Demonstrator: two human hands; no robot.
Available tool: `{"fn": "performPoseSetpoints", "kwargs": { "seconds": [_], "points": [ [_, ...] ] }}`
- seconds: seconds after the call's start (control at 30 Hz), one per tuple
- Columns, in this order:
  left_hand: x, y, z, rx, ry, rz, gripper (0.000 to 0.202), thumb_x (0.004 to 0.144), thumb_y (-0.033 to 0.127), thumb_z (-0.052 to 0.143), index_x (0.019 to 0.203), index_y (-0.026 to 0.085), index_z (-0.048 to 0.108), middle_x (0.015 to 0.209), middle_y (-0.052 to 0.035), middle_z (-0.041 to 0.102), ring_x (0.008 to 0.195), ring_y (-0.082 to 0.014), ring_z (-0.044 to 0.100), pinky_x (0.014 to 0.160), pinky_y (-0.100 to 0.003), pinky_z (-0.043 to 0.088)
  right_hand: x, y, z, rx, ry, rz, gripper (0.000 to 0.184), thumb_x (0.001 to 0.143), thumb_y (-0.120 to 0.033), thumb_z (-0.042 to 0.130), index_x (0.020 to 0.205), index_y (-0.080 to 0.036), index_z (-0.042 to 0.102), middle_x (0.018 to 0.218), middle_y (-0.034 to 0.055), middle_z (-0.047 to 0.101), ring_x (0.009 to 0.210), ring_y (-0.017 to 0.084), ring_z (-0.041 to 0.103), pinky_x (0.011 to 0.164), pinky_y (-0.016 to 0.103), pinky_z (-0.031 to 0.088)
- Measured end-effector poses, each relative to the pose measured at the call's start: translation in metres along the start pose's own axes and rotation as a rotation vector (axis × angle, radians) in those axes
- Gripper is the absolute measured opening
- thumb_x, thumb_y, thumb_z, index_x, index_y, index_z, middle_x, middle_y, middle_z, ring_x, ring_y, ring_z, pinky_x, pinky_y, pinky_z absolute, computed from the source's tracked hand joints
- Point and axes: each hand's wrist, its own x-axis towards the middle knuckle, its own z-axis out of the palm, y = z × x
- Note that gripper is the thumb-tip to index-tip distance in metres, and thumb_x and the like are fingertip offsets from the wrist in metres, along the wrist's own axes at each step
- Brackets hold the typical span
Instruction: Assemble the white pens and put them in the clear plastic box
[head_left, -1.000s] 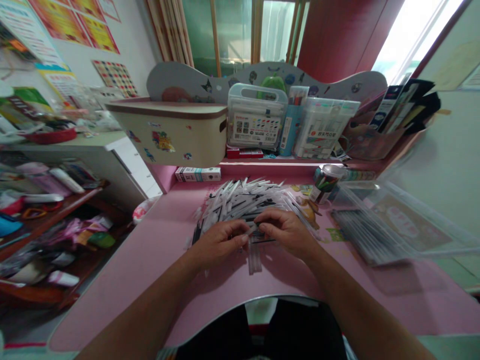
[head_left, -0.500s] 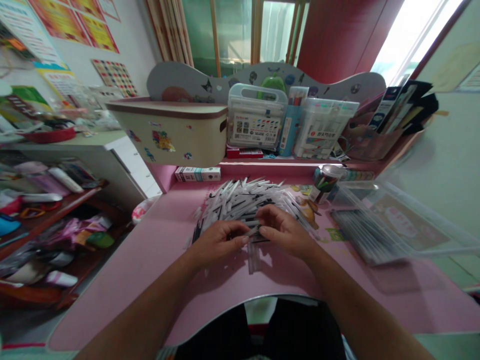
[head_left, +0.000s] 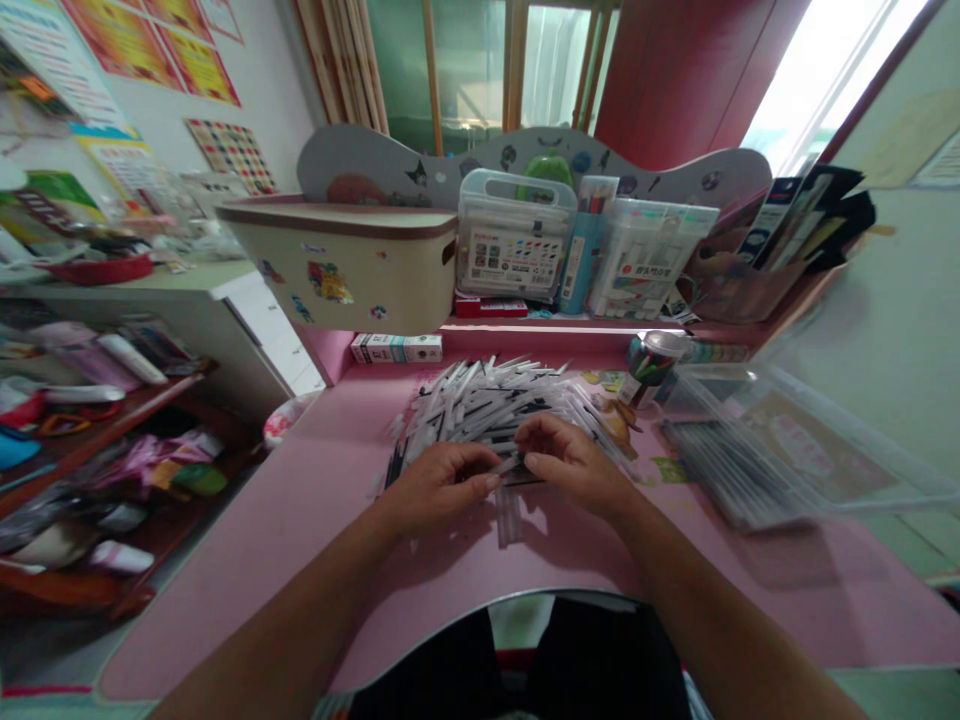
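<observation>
My left hand (head_left: pixel 444 480) is closed, with a slim translucent pen part (head_left: pixel 509 466) pinched between thumb and fingertips. From the other side, the curled fingers of my right hand (head_left: pixel 568 458) close on the same part's end; its exact shape is too small to make out. Just behind both hands spreads a heap of white, clear and black pen parts (head_left: pixel 487 395). A few clear tubes (head_left: pixel 508 520) lie side by side on the pink desk (head_left: pixel 300 540), below the gap between my hands.
To the right, an open clear plastic box (head_left: pixel 817 440) stands beside a stack of dark slim sticks (head_left: pixel 731 470). A jar (head_left: pixel 654 365) is behind it. Along the back shelf are a beige bin (head_left: pixel 352 265), marker cases (head_left: pixel 514 240) and a pen holder (head_left: pixel 750 285).
Both hands have shifted very slightly to the right with the pen part between them. The heap and the clear tubes look the same.
</observation>
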Motion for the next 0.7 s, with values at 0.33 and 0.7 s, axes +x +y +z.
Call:
{"fn": "performPoseSetpoints", "kwargs": {
  "seconds": [0.33,0.7],
  "points": [
    [0.0005,-0.0026,-0.0002,0.064,-0.007,0.006,0.025,0.087,0.036,0.058,0.095,0.016,0.069,0.072,0.0,0.063,0.059,-0.0114,0.057,0.054,-0.02,0.043,0.0021,-0.0014,0.0007,-0.226,0.012,-0.13,0.033,0.094,-0.036,0.048,0.067,-0.018,0.049,0.072,-0.0002,0.046,0.071,0.014,0.047,0.067,0.028,0.035],
    [0.0012,-0.003,0.0004,0.055,-0.018,-0.027,0.027,0.086,0.039,0.057,0.096,0.016,0.068,0.072,-0.0003,0.063,0.058,-0.0122,0.057,0.053,-0.021,0.043,0.0023,-0.0033,0.0033,-0.23,0.011,-0.145,0.022,0.089,-0.029,0.052,0.07,-0.018,0.051,0.077,0.0008,0.049,0.075,0.015,0.048,0.069,0.029,0.036]
  ]
}}
